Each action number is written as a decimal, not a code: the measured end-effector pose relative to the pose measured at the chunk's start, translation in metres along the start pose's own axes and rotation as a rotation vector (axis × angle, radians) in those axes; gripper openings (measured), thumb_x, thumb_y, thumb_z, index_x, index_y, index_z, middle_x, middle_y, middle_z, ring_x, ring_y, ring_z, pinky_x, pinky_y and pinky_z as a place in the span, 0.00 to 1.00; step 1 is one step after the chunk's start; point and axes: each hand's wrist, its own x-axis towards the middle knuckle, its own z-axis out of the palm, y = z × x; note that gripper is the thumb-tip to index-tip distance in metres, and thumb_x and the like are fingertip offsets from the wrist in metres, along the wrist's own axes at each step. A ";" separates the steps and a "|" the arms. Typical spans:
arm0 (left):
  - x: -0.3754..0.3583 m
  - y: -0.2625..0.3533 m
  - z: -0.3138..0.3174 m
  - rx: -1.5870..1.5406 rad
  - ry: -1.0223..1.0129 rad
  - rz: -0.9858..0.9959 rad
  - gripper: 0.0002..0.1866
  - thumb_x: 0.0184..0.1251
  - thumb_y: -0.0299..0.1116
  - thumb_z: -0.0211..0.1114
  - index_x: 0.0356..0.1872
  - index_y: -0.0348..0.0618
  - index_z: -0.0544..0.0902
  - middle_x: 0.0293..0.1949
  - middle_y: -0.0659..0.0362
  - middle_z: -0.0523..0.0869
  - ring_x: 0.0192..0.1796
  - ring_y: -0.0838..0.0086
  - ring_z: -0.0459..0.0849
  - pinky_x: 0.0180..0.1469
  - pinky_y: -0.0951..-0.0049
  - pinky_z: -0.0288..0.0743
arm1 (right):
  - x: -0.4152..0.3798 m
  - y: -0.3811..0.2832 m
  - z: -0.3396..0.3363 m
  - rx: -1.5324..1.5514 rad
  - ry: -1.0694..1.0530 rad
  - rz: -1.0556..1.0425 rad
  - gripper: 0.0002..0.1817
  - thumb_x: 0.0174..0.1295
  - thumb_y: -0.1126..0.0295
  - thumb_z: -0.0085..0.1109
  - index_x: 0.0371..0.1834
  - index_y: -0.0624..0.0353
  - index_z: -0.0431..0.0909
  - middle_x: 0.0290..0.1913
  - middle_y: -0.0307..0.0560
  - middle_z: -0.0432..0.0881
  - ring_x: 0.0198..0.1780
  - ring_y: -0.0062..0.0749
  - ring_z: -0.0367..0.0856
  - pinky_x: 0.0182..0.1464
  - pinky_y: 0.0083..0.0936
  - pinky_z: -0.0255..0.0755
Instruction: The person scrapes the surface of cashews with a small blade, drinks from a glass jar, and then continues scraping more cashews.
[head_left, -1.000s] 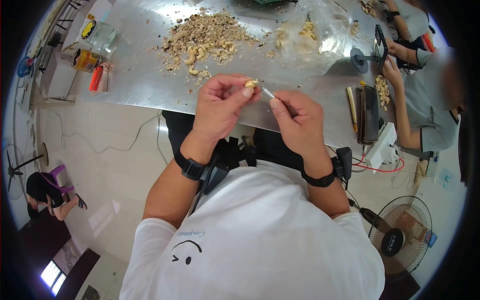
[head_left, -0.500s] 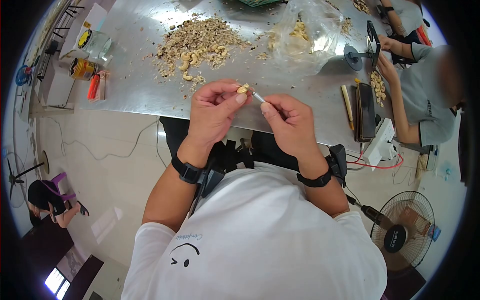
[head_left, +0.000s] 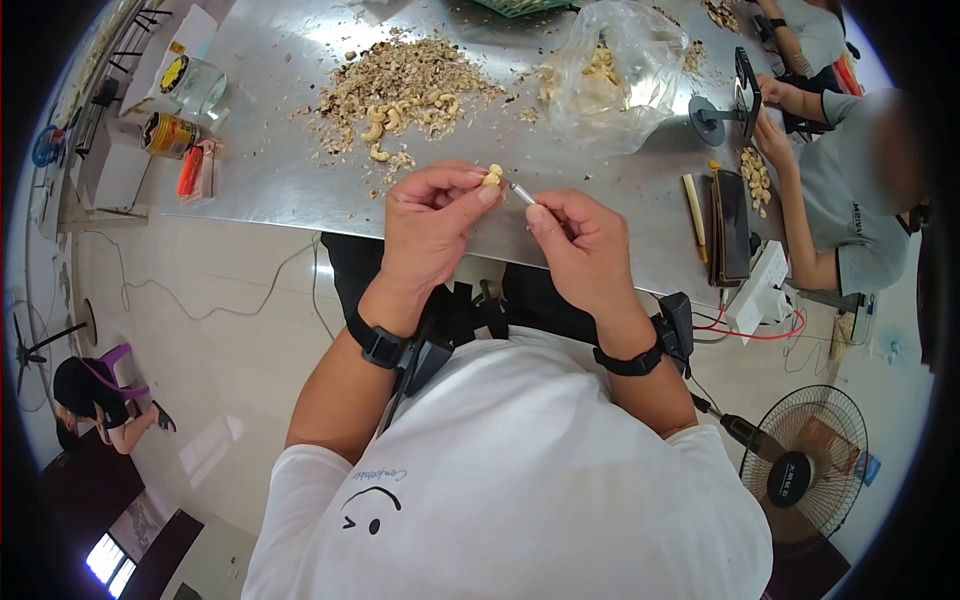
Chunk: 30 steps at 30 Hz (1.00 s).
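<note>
1 cashew (head_left: 493,175) clamped in left fingers (head_left: 472,206) | 1 slim tool (head_left: 522,193) clamped in right fingers (head_left: 542,224) | 2 jars (head_left: 170,136)

This place seems to be a simple workroom. Across the top of the frame there is a wide metal table (head_left: 270,150), on which cashew nuts (head_left: 393,114) lie beside a large heap of brownish scraps (head_left: 390,72). At the upper right, another person (head_left: 850,225) is at the same table, and a fan (head_left: 790,480) occupies the lower right.
</note>
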 end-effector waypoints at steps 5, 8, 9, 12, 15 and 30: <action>0.001 -0.001 -0.002 0.060 0.002 0.011 0.11 0.67 0.10 0.66 0.44 0.36 0.87 0.48 0.51 0.88 0.52 0.62 0.90 0.54 0.66 0.88 | 0.002 0.001 0.002 -0.007 0.060 0.016 0.07 0.69 0.73 0.66 0.44 0.65 0.86 0.28 0.38 0.83 0.29 0.15 0.76 0.32 0.19 0.71; -0.001 -0.001 -0.001 0.057 0.023 -0.002 0.12 0.66 0.09 0.66 0.44 0.36 0.87 0.48 0.51 0.87 0.52 0.62 0.90 0.54 0.66 0.87 | 0.003 0.001 -0.001 -0.011 0.082 0.040 0.07 0.68 0.73 0.66 0.44 0.65 0.86 0.28 0.39 0.83 0.30 0.15 0.77 0.32 0.19 0.72; -0.001 -0.001 -0.002 0.051 0.033 -0.007 0.13 0.65 0.09 0.66 0.45 0.36 0.87 0.48 0.51 0.87 0.52 0.62 0.90 0.54 0.66 0.87 | 0.004 0.001 -0.003 -0.016 0.079 0.032 0.07 0.68 0.73 0.66 0.44 0.64 0.86 0.28 0.40 0.84 0.30 0.16 0.77 0.33 0.19 0.72; -0.002 -0.002 -0.003 0.104 0.066 -0.035 0.13 0.64 0.09 0.67 0.44 0.37 0.86 0.47 0.53 0.86 0.51 0.66 0.88 0.54 0.67 0.84 | 0.002 -0.002 -0.004 -0.134 0.082 0.017 0.08 0.68 0.72 0.66 0.44 0.64 0.86 0.30 0.44 0.85 0.31 0.21 0.80 0.35 0.22 0.74; -0.002 -0.004 -0.002 0.205 0.116 0.001 0.11 0.60 0.10 0.71 0.40 0.36 0.86 0.45 0.58 0.86 0.45 0.78 0.84 0.50 0.76 0.81 | 0.003 -0.002 -0.007 -0.282 0.133 -0.090 0.08 0.67 0.71 0.65 0.44 0.63 0.87 0.34 0.51 0.86 0.33 0.35 0.84 0.38 0.28 0.77; 0.000 0.006 0.003 -0.001 0.037 -0.080 0.09 0.72 0.17 0.65 0.49 0.41 0.81 0.50 0.56 0.86 0.51 0.68 0.88 0.54 0.66 0.83 | -0.005 0.010 -0.011 -0.258 0.213 -0.222 0.11 0.67 0.73 0.64 0.52 0.58 0.85 0.40 0.52 0.85 0.37 0.46 0.86 0.40 0.34 0.79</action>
